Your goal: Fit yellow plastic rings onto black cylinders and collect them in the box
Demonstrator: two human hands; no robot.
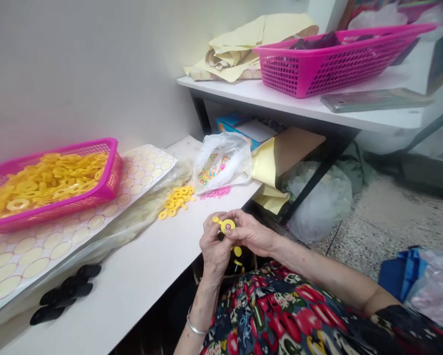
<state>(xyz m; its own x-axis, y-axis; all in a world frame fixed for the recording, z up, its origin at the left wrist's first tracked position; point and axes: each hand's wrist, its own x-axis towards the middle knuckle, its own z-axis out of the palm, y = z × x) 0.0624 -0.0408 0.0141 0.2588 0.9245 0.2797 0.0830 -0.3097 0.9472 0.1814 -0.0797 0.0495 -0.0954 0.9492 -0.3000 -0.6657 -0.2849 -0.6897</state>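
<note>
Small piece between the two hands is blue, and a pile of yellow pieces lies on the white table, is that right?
Not blue: the head view shows the small piece between left hand and right hand is mainly yellow. The yellow pile does lie on the white table.

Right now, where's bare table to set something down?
Free: white table between the black pieces and the loose yellow rings, out to its near edge. Crowded: far end, where those rings, pink beads and plastic bag sit close.
</note>
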